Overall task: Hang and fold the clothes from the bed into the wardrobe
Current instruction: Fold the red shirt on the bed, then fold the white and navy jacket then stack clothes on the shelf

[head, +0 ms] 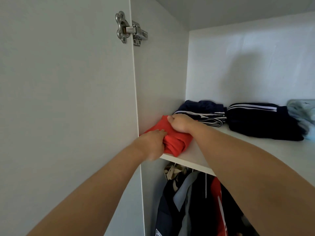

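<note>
A folded red garment [177, 142] lies at the front left corner of the white wardrobe shelf [192, 160], against the left side wall. My left hand [151, 143] grips its front left edge, fingers curled into the fabric. My right hand [180, 123] rests on top of it with the fingers curled down over the cloth. Behind the red garment lies a folded navy garment with white stripes [202, 113].
A second navy striped pile [260, 121] and a light blue pile [305, 114] sit further right on the shelf. Below the shelf hang several garments [192, 201] in navy, grey-blue and red. The open wardrobe door [68, 99] with its metal hinge [131, 29] stands at the left.
</note>
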Demonstrator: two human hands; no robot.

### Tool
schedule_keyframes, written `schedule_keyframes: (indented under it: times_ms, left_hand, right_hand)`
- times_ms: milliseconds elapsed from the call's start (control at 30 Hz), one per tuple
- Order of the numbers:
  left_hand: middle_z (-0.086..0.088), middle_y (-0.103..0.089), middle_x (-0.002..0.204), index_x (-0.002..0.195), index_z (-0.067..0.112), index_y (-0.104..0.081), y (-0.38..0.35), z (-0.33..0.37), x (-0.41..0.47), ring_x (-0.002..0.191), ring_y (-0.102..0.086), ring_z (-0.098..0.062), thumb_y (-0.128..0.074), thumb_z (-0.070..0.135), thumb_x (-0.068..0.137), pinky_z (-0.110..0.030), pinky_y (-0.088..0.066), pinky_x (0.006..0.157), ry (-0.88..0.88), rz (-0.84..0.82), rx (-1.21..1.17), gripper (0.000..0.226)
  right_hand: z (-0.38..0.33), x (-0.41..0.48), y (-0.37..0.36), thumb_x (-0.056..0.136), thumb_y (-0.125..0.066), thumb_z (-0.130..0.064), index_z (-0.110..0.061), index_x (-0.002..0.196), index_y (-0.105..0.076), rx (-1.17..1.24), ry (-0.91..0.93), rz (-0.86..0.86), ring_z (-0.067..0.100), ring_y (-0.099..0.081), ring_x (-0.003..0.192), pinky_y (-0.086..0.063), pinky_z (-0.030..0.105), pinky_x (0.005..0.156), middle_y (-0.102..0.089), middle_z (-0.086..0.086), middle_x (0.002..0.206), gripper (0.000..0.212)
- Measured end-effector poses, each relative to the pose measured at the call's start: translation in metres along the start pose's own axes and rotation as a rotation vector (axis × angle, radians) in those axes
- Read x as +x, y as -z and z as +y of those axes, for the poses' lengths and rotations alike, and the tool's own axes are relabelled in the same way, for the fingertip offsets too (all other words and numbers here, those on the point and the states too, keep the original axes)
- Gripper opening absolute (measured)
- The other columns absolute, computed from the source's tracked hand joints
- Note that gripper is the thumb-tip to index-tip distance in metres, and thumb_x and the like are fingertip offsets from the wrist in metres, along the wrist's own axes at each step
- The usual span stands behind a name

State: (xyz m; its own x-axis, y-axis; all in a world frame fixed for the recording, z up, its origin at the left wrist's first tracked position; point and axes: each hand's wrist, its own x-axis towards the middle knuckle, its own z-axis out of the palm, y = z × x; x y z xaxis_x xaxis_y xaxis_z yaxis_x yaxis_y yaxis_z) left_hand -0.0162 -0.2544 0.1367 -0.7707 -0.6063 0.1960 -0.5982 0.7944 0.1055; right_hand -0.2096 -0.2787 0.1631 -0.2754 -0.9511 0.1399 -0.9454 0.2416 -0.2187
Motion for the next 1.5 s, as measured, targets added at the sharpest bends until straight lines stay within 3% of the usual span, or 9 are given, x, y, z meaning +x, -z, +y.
schedule_keyframes:
  times_ms: [233,400,700,800,867,1000,1133,1333,1500]
  left_hand:
    - [-0.005,-0.020,0.168,0.161,0.014,-0.020,-0.004,-0.003,0.011,0.154,-0.018,-0.021,-0.042,0.030,0.105,-0.032,-0.015,0.125,0.013,-0.092,0.013,0.062]
    - [-0.005,-0.020,0.168,0.161,0.015,-0.018,-0.003,0.004,0.029,0.154,-0.020,-0.022,-0.039,0.030,0.105,-0.031,-0.015,0.123,0.050,-0.115,0.016,0.061]
    - [-0.006,-0.034,0.163,0.156,0.019,-0.037,0.025,0.010,0.031,0.148,-0.033,-0.026,-0.039,0.007,0.098,-0.034,-0.025,0.121,0.142,-0.188,-0.057,0.059]
    - [-0.013,-0.057,0.144,0.139,0.011,-0.058,0.037,0.018,0.028,0.132,-0.052,-0.031,-0.044,0.001,0.091,-0.036,-0.040,0.110,0.205,0.035,-0.101,0.051]
    - [-0.012,-0.059,0.142,0.137,0.012,-0.061,0.039,0.031,0.023,0.130,-0.054,-0.031,-0.045,-0.002,0.085,-0.034,-0.042,0.110,0.191,0.205,-0.192,0.056]
    - [-0.007,-0.068,0.125,0.121,0.012,-0.071,0.029,0.069,-0.001,0.114,-0.064,-0.023,-0.045,-0.009,0.078,-0.030,-0.046,0.103,-0.058,0.539,-0.365,0.054]
    - [0.006,-0.071,0.097,0.098,0.013,-0.074,0.018,0.120,-0.020,0.090,-0.064,-0.008,-0.051,0.000,0.085,-0.023,-0.050,0.087,-0.301,0.690,-0.527,0.030]
    - [0.022,-0.066,0.091,0.098,0.024,-0.071,0.019,0.217,-0.044,0.091,-0.060,0.006,-0.059,0.016,0.097,-0.002,-0.038,0.079,-0.607,0.621,-0.758,0.014]
    - [0.009,-0.066,0.075,0.091,0.025,-0.069,-0.002,0.295,-0.087,0.072,-0.065,-0.014,-0.058,0.025,0.099,-0.030,-0.051,0.067,-0.913,0.352,-1.046,0.013]
  right_hand:
    - [0.002,-0.025,-0.002,0.106,-0.033,-0.036,-0.006,0.141,-0.053,-0.032,-0.077,0.073,0.035,-0.045,0.138,-0.037,0.046,0.114,-0.047,0.017,0.151,0.051]
    - [-0.003,-0.036,0.021,0.097,-0.047,-0.020,-0.004,0.118,-0.068,0.052,-0.130,0.170,0.036,-0.063,0.114,-0.048,0.033,0.086,-0.067,0.019,0.125,0.034]
    - [0.008,-0.069,0.009,0.112,-0.021,-0.029,0.002,0.140,-0.054,0.019,-0.060,-0.044,0.035,-0.047,0.136,-0.035,0.034,0.109,-0.050,0.024,0.147,0.053]
    - [0.019,-0.088,0.032,0.110,-0.029,-0.029,-0.001,0.118,-0.067,0.132,-0.035,0.097,0.033,-0.057,0.121,-0.042,0.033,0.097,-0.063,0.021,0.128,0.048]
    - [0.030,-0.110,0.048,0.107,-0.036,-0.027,-0.014,0.075,-0.061,0.190,-0.012,0.197,0.028,-0.059,0.092,-0.039,0.032,0.074,-0.064,0.012,0.088,0.043]
    - [0.055,-0.180,0.075,0.103,-0.046,-0.028,-0.015,0.064,-0.052,0.282,0.032,0.479,0.018,-0.050,0.064,-0.037,0.035,0.064,-0.052,-0.003,0.057,0.041]
    - [0.077,-0.263,0.095,0.102,-0.056,-0.037,-0.029,0.105,-0.077,0.357,0.024,0.721,0.005,-0.067,0.092,-0.050,0.022,0.089,-0.075,-0.018,0.097,0.023]
    - [0.077,-0.378,0.111,0.099,-0.063,-0.036,-0.031,0.094,-0.077,0.222,-0.210,1.018,-0.003,-0.068,0.085,-0.045,0.007,0.077,-0.068,-0.035,0.092,0.015]
    - [0.045,-0.486,0.080,0.100,-0.061,-0.036,-0.022,0.084,-0.074,0.082,-0.612,1.153,-0.007,-0.063,0.070,-0.043,0.007,0.064,-0.071,-0.016,0.074,0.025]
